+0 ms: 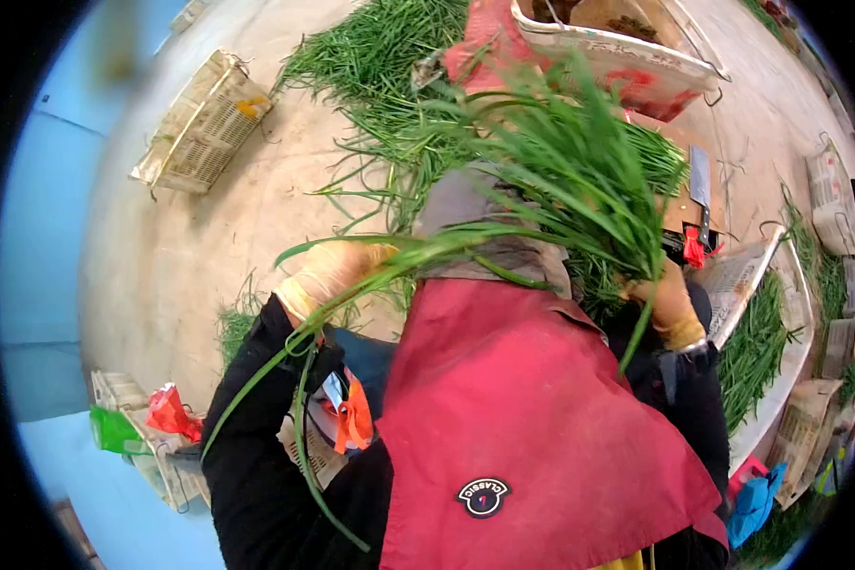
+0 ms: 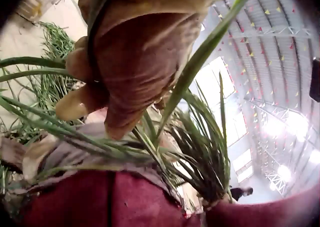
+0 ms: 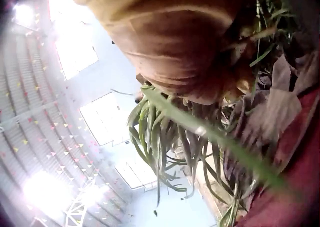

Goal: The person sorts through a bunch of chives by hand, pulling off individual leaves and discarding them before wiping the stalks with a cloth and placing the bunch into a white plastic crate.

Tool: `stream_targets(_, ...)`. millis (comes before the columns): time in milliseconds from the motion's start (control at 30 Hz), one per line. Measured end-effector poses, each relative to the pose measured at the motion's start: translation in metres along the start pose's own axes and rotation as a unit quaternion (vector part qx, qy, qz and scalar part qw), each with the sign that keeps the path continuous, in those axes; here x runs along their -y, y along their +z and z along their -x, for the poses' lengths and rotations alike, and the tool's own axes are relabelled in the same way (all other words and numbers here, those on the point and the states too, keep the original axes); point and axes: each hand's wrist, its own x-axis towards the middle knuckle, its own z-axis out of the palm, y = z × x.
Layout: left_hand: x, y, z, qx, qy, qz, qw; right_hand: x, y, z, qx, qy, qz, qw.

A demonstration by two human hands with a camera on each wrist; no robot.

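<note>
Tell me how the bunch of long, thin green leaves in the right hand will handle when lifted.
Probably floppy: the bunch bends and fans out beyond the right hand. It looks light for its bulk, being thin blades. Loose strands may slip free, since some trail over the black left sleeve.

On my feed, the pale brown floor (image 1: pixel 223 228) carries a loose spread of long green leaves (image 1: pixel 389 43) beyond the left fingers (image 1: pixel 375 254). I see a slatted crate (image 1: pixel 202 128) beyond and left of those fingers, and a large tub (image 1: pixel 627 62) beyond the right fingers (image 1: pixel 636 285).
</note>
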Motion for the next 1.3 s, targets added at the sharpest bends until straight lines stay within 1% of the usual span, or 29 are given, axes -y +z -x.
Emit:
stream_targets(33,-0.001,-0.009,0.001,-0.022,-0.052,0.128,0.99,0.009,-0.008,0.006,-0.012,0.023,0.035,0.999)
stream_targets(67,-0.006,-0.022,-0.001,-0.018,-0.108,0.16,0.981,0.014,-0.018,0.009,-0.023,0.043,0.069,0.996)
stream_targets(133,-0.027,-0.052,-0.005,-0.015,-0.216,0.223,0.951,0.003,-0.039,0.013,-0.036,0.021,0.057,0.997)
stream_targets(167,-0.009,-0.055,-0.005,-0.066,-0.125,0.215,0.966,0.001,-0.046,0.018,-0.048,0.016,0.021,0.999)
stream_targets(200,-0.007,-0.062,-0.005,-0.087,-0.097,0.207,0.97,-0.001,-0.052,0.025,-0.061,0.013,-0.015,0.998)
stream_targets(267,-0.007,-0.076,-0.01,-0.127,-0.041,0.19,0.973,-0.011,-0.065,0.03,-0.073,0.005,0.021,0.997)
stream_targets(300,-0.001,-0.084,-0.016,-0.145,-0.042,0.206,0.967,-0.01,-0.063,0.035,-0.095,0.011,0.014,0.995)
stream_targets(400,-0.008,-0.102,-0.029,-0.189,-0.002,0.136,0.973,-0.014,-0.059,0.045,-0.111,0.008,0.025,0.994)
stream_targets(433,-0.004,-0.106,-0.037,-0.198,0.028,0.116,0.973,-0.015,-0.056,0.047,-0.126,0.026,0.021,0.991)
stream_targets(533,0.004,-0.122,-0.068,-0.189,0.035,0.163,0.968,-0.016,-0.044,0.052,-0.138,0.008,-0.008,0.99)
stream_targets(567,0.007,-0.126,-0.077,-0.183,0.044,0.181,0.965,-0.012,-0.044,0.053,-0.127,0.032,0.022,0.991)
stream_targets(667,0.012,-0.131,-0.098,-0.153,0.07,0.285,0.944,-0.016,-0.042,0.055,-0.14,0.006,0.093,0.986)
stream_targets(700,0.009,-0.131,-0.101,-0.144,0.078,0.295,0.941,-0.013,-0.04,0.055,-0.142,0.034,0.082,0.986)
stream_targets(800,0.007,-0.128,-0.112,-0.134,0.094,0.352,0.922,-0.011,-0.035,0.059,-0.141,0.028,0.03,0.989)
stream_targets(900,0.002,-0.128,-0.123,-0.175,0.126,0.348,0.912,-0.013,-0.038,0.059,-0.136,0.039,0.03,0.99)
stream_targets(933,0.0,-0.13,-0.128,-0.187,0.136,0.347,0.909,-0.013,-0.037,0.055,-0.132,0.026,0.025,0.991)
stream_targets(967,-0.004,-0.139,-0.139,-0.214,0.159,0.389,0.882,-0.015,-0.035,0.054,-0.132,0.017,0.02,0.991)
stream_targets(1000,0.001,-0.149,-0.151,-0.241,0.184,0.463,0.833,-0.016,-0.036,0.056,-0.134,0.011,0.016,0.991)
stream_targets(1033,0.037,-0.154,-0.16,-0.312,0.133,0.475,0.812,-0.012,-0.037,0.055,-0.12,0.054,0.013,0.991)
stream_targets(1067,0.091,-0.154,-0.173,-0.382,0.085,0.481,0.785,-0.011,-0.035,0.054,-0.112,0.04,-0.018,0.993)
stream_targets(1100,0.137,-0.15,-0.188,-0.42,-0.001,0.281,0.863,-0.011,-0.033,0.052,-0.111,0.022,-0.008,0.994)
stream_targets(1133,0.19,-0.143,-0.192,-0.37,-0.01,-0.009,0.929,-0.011,-0.031,0.051,-0.11,0.005,0.0,0.994)
stream_targets(1167,0.241,-0.135,-0.195,-0.344,0.005,-0.297,0.89,-0.01,-0.03,0.052,-0.107,0.01,0.014,0.994)
stream_targets(1200,0.262,-0.118,-0.173,-0.244,0.01,-0.369,0.897,-0.008,-0.029,0.052,-0.102,0.017,0.028,0.994)
stream_targets(1233,0.281,-0.1,-0.151,-0.143,0.029,-0.427,0.892,-0.007,-0.031,0.054,-0.097,0.026,0.044,0.994)
stream_targets(1300,0.276,-0.078,-0.107,0.017,-0.007,-0.383,0.924,-0.017,-0.035,0.053,-0.094,-0.002,0.084,0.992)
